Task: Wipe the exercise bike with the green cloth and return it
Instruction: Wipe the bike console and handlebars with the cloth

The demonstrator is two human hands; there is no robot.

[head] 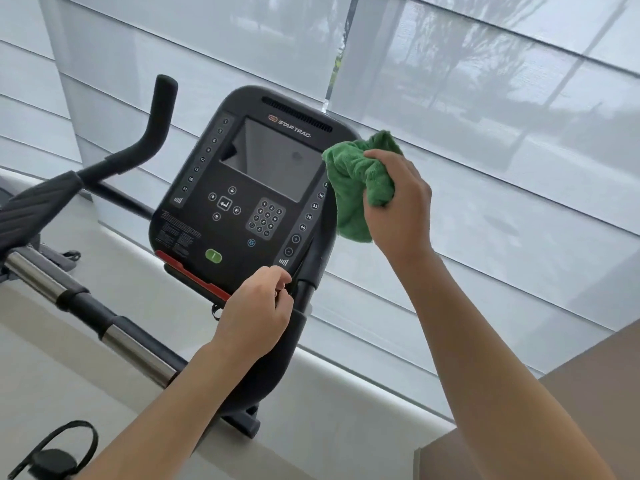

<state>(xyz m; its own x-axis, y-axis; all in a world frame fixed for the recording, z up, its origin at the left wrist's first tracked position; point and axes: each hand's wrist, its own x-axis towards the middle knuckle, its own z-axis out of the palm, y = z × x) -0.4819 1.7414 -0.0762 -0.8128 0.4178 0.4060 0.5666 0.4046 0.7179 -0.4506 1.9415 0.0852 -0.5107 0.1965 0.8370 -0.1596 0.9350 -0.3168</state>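
From the head view, the right hand [398, 206] grips the bunched green cloth [356, 188] at the right edge of the exercise bike [242, 188] console, while the left hand [256, 310], fingers curled, pinches something hidden at the console's lower right corner.

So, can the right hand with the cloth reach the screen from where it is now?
Probably yes. The right hand holds the cloth beside the right edge of the screen, and nothing lies between them.

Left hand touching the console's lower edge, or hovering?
Touching. Head view shows the left hand with fingertips curled on the console at its lower right corner, no gap visible.
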